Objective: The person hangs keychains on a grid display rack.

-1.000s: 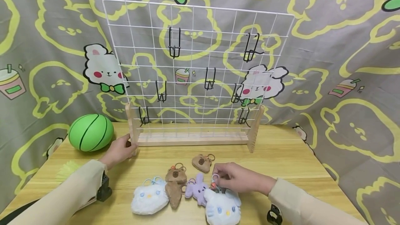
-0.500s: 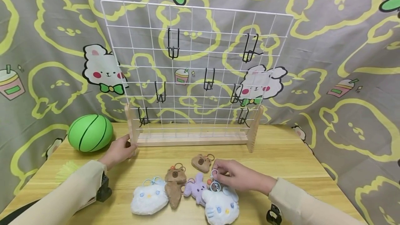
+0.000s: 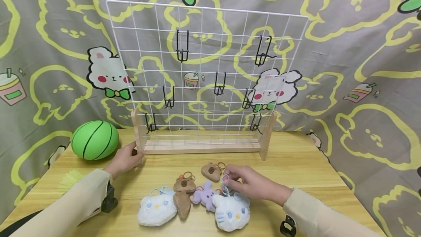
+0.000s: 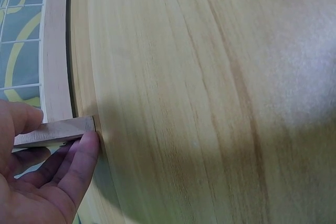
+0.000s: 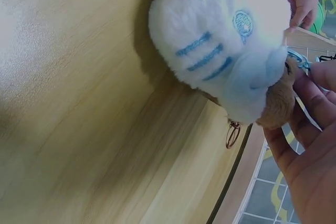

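Observation:
My left hand (image 3: 126, 159) grips the left wooden upright (image 3: 138, 134) of a white wire grid rack (image 3: 207, 61); in the left wrist view, fingers and thumb hold the wood's end (image 4: 58, 130). My right hand (image 3: 250, 181) pinches the light blue ring (image 3: 225, 178) of a white plush cat-head keychain (image 3: 232, 213). The cat hangs below the fingers, face up front; whether it touches the table I cannot tell. Behind it lies a purple plush keychain (image 3: 206, 197), partly covered. In the right wrist view, the white plush (image 5: 210, 30) partly hides a brown plush (image 5: 279, 100).
Brown plush bear keychains (image 3: 185, 184) (image 3: 212, 171), a brown drop-shaped plush (image 3: 182, 204) and another white plush keychain (image 3: 157, 208) lie on the wooden table (image 3: 306, 178). Several black hooks (image 3: 182, 46) hang on the grid. A green ball (image 3: 95, 140) sits at the left.
My right hand has risen slightly and drawn the white cat keychain up and a little away from me by its ring. The left hand stays on the upright.

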`<action>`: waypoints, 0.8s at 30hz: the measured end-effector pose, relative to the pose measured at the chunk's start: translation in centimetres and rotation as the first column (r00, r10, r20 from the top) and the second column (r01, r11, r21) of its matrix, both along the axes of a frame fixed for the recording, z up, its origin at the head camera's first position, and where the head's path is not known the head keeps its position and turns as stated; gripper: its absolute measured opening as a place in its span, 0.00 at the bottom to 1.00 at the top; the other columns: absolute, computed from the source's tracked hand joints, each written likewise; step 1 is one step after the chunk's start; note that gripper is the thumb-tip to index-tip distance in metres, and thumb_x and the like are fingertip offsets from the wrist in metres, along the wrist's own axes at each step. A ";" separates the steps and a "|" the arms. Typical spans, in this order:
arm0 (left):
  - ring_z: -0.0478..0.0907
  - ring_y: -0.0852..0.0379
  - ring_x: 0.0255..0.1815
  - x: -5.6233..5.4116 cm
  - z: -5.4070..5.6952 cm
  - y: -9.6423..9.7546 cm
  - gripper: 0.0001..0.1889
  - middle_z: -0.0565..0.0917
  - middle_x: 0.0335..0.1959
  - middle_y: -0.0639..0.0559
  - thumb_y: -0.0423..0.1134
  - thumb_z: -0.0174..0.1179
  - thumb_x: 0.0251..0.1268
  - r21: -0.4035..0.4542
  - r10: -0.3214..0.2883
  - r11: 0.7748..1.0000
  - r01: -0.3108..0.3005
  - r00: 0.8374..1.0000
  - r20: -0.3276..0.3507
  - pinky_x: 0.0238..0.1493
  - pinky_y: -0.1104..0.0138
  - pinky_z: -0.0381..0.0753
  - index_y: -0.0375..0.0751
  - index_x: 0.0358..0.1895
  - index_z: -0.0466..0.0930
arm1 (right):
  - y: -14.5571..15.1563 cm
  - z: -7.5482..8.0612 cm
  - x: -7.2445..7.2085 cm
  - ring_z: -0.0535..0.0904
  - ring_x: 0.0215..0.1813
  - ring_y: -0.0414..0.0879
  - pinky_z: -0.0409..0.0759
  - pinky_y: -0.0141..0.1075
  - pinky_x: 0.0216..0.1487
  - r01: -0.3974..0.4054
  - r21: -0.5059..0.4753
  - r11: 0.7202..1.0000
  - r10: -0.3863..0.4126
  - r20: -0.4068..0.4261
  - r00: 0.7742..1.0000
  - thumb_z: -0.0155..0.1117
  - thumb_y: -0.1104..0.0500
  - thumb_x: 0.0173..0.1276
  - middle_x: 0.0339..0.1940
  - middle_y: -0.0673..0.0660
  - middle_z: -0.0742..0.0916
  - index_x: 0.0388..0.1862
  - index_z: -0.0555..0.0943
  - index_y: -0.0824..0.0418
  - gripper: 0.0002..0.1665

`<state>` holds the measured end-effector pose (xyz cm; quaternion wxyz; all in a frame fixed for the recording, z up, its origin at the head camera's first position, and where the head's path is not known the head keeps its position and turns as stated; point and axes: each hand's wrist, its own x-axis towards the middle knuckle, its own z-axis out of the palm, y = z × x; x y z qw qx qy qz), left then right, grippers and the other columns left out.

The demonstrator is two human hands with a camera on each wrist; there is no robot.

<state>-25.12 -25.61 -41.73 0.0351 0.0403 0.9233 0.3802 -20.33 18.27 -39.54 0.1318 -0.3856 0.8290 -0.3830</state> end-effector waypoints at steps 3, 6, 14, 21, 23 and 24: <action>0.82 0.54 0.34 0.1 0.1 0.0 0.29 0.85 0.45 0.30 0.37 0.54 0.79 0.000 0.004 1.000 -0.004 1.000 0.003 0.32 0.65 0.80 0.18 0.72 0.62 | 0.0 0.0 0.0 0.84 0.43 0.31 0.81 0.30 0.48 0.003 0.007 1.000 -0.003 0.004 1.000 0.55 0.58 0.83 0.38 0.52 0.93 0.47 0.77 0.58 0.06; 0.81 0.53 0.34 0.1 0.1 0.0 0.29 0.85 0.44 0.30 0.37 0.53 0.79 0.001 0.001 1.000 -0.001 1.000 0.000 0.32 0.64 0.80 0.18 0.72 0.62 | 0.0 0.1 0.2 0.84 0.45 0.31 0.81 0.32 0.50 0.019 0.015 1.000 -0.019 0.000 1.000 0.55 0.56 0.83 0.39 0.51 0.92 0.48 0.77 0.57 0.07; 0.80 0.54 0.33 0.2 0.0 -0.1 0.28 0.85 0.42 0.31 0.36 0.53 0.79 0.019 -0.004 1.000 0.004 1.000 0.000 0.31 0.65 0.79 0.18 0.71 0.63 | 0.4 0.9 0.3 0.86 0.54 0.39 0.78 0.35 0.58 0.072 -0.008 0.997 -0.073 -0.025 0.997 0.56 0.54 0.82 0.44 0.49 0.91 0.48 0.79 0.55 0.07; 0.81 0.55 0.32 0.1 -0.3 -0.1 0.27 0.86 0.41 0.32 0.37 0.53 0.79 0.014 0.002 1.000 -0.002 1.000 -0.008 0.31 0.65 0.79 0.19 0.71 0.64 | 0.4 1.2 0.1 0.83 0.43 0.35 0.81 0.31 0.46 0.052 -0.098 0.994 -0.045 0.073 0.996 0.55 0.59 0.82 0.35 0.57 0.90 0.49 0.77 0.62 0.07; 0.81 0.55 0.32 0.1 -0.3 -0.1 0.27 0.86 0.41 0.32 0.37 0.54 0.79 0.012 0.003 1.000 -0.003 1.000 -0.012 0.31 0.65 0.79 0.19 0.71 0.64 | 0.4 1.3 0.1 0.84 0.43 0.35 0.82 0.31 0.46 0.052 -0.116 0.992 -0.042 0.090 0.995 0.55 0.60 0.82 0.36 0.59 0.90 0.49 0.76 0.63 0.07; 0.81 0.55 0.32 0.1 -0.3 0.0 0.27 0.86 0.41 0.32 0.37 0.54 0.79 0.012 0.003 1.000 -0.002 1.000 -0.013 0.31 0.65 0.79 0.19 0.71 0.64 | 0.4 1.3 0.1 0.83 0.42 0.36 0.82 0.31 0.45 0.055 -0.122 0.991 -0.044 0.093 0.995 0.55 0.60 0.82 0.36 0.60 0.89 0.49 0.76 0.63 0.07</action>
